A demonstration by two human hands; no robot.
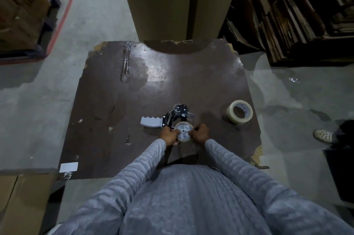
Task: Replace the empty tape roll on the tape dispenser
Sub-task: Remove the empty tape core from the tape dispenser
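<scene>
Worn dark table (115,100) fills centre. Tape dispenser (168,119) lies on side near front edge, grey handle pointing left. Full tape roll (239,112) sits apart to right, tilted. Empty roll (183,131) on dispenser hub. Left hand (168,135) and right hand (199,133) each grip its rim, fingers curled.

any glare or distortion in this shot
Head view: a bright glare patch sits on the table top beyond the tape dispenser; wide-angle bending curves the edges; the corners fall dark; both hands, left and right, look slightly soft.
</scene>
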